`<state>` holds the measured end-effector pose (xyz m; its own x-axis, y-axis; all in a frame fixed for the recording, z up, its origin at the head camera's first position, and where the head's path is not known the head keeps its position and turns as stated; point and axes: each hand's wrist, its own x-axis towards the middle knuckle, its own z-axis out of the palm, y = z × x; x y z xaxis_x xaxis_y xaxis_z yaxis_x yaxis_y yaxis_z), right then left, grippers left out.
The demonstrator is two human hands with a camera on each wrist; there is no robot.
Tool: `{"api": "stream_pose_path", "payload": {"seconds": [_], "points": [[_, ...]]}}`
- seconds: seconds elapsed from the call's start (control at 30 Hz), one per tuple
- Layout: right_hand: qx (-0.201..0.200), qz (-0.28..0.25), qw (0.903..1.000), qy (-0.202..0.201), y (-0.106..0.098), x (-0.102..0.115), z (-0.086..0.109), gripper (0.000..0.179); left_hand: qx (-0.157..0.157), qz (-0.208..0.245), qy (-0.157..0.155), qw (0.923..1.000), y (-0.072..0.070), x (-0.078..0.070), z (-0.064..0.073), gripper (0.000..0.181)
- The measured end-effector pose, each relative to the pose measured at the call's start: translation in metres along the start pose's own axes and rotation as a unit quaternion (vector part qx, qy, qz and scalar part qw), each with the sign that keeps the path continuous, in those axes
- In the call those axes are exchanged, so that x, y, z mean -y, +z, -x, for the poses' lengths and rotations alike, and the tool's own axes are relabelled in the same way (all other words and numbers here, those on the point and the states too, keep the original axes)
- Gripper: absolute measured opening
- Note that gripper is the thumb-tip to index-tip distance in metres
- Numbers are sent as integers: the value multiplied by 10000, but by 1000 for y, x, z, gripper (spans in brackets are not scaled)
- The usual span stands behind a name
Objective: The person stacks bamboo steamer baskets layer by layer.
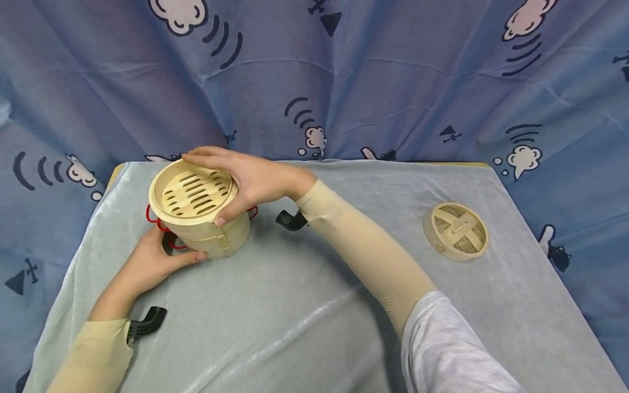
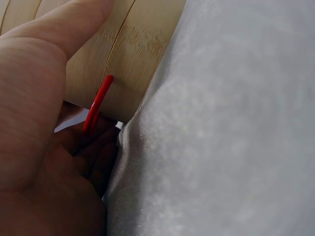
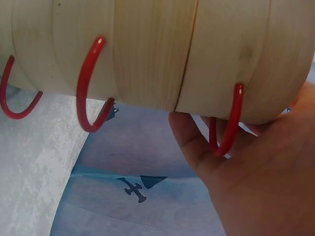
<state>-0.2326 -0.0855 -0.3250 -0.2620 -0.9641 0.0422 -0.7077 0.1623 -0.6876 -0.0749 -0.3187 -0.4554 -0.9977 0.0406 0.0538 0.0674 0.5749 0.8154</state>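
Toward the left of the table, a stack of round bamboo steamer baskets (image 1: 196, 194) stands uncovered, its slotted inner floor showing from above. My right hand (image 1: 255, 177) grips the top basket, thumb on the near side and fingers over the far rim. Low on the stack, my left hand (image 1: 152, 265) holds the bottom basket, with the thumb across its front. Red loop handles stick out from the sides; one red handle (image 2: 98, 104) is beside my left palm. In the right wrist view, another red handle (image 3: 228, 123) hangs by my right fingers. Part of the left fingers is hidden.
A round bamboo lid (image 1: 457, 232) with crossed strips lies on the right part of the table. Grey cloth (image 1: 295, 305) covers the table, with a few folds. Behind hangs a blue patterned curtain (image 1: 383, 98), close to the table's far edge.
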Motion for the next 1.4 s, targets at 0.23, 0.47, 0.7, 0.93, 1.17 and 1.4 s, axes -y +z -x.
{"api": "stream_pose_path", "payload": {"seconds": [0.23, 0.47, 0.7, 0.93, 1.17, 1.4], "points": [[-15, 12, 10000, -52, 0, -1, 2, 118, 23, 16, 8, 10000, 2, -1, -1, 87], [-37, -67, 9999, 88, 0, 0, 5, 117, 16, 3, -36, 10000, 3, 1, 1, 91], [-159, -128, 9997, 142, -4, 16, 14, 112, 1, -38, -163, 9999, 2, 1, 3, 93], [-437, -493, 9977, 181, -10, 27, 31, 93, 13, -71, -187, 9998, 3, -3, 5, 91], [-861, -414, 9953, 180, -11, 5, 44, 75, -58, -56, -135, 9999, 3, -3, 3, 90], [-1222, -463, 9910, 300, -22, 13, 73, 66, -72, -150, -176, 9997, 5, -1, 3, 85]]}}
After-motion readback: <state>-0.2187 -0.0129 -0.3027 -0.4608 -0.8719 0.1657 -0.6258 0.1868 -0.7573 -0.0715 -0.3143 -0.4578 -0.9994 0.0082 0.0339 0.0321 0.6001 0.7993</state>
